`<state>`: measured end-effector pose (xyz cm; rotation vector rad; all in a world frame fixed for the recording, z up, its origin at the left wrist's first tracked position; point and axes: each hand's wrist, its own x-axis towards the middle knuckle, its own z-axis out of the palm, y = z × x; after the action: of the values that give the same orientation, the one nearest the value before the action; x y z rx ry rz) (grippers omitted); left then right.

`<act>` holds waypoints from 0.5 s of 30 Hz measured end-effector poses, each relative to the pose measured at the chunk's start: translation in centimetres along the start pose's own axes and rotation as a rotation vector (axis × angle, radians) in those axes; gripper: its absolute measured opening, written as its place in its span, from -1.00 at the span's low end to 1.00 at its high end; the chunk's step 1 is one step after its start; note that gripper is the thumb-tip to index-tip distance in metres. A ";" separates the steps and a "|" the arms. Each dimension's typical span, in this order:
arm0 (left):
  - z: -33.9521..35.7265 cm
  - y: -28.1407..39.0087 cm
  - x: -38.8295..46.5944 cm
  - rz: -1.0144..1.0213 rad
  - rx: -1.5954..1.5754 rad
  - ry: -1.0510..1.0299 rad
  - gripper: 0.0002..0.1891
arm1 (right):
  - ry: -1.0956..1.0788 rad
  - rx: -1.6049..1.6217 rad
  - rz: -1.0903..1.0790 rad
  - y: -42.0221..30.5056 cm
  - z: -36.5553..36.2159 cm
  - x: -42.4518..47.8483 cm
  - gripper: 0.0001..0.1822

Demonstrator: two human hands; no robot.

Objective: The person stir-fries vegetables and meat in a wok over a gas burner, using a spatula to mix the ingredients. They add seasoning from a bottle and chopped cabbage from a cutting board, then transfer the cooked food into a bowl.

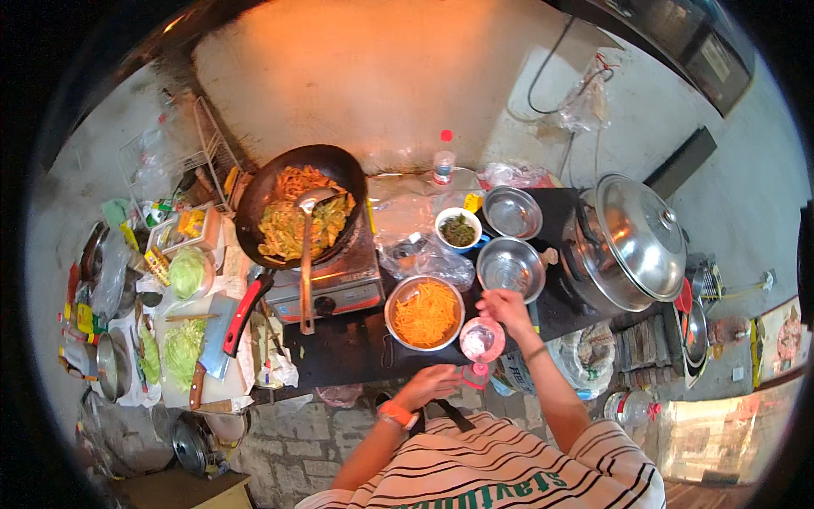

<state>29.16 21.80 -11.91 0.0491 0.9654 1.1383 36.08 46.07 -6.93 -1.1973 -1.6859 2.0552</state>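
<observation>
My left hand (pixel 432 385) is at the front edge of the black table, its fingertips on a clear lid with a pink rim (pixel 475 375). Just above the lid stands a small pink-tinted plastic jar (pixel 482 340). My right hand (pixel 505 308) is over the jar's far right side, fingers bent; whether they pinch anything is too small to tell. Left of the jar is a steel bowl of shredded orange vegetable (pixel 425 313). Behind my right hand is a steel bowl (pixel 510 268). A wok (pixel 302 207) on the gas stove (pixel 331 289) holds cooked vegetables and a metal spatula (pixel 306 254).
A large lidded steel pot (pixel 626 242) stands at the right. An empty-looking steel bowl (pixel 512 212), a cup of dark greens (pixel 458 230) and a plastic bottle (pixel 444 162) are behind. At left, a cleaver (pixel 219 337) lies beside chopped cabbage (pixel 184 353); the wok's red handle (pixel 247 315) juts forward.
</observation>
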 end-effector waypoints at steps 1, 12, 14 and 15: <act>-1.1 -0.4 -1.3 0.050 -0.025 -0.007 -0.58 | -0.015 0.070 0.016 -0.2 0.8 0.7 -0.73; -3.4 -2.2 -10.8 0.432 -0.338 0.327 -0.58 | 0.503 -0.209 -0.258 -0.5 4.2 14.2 -0.75; -3.4 -3.3 -11.3 0.455 -0.352 0.358 -0.58 | 0.788 -0.778 -0.585 -0.9 3.2 16.3 -0.73; -3.5 -4.4 -11.9 0.449 -0.364 0.395 -0.58 | 0.738 -0.809 -0.477 -2.6 4.1 15.4 -0.76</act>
<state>29.13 9.02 -8.82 -0.2756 1.1085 1.7706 22.51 53.64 -11.42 -1.3170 -2.1142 0.5143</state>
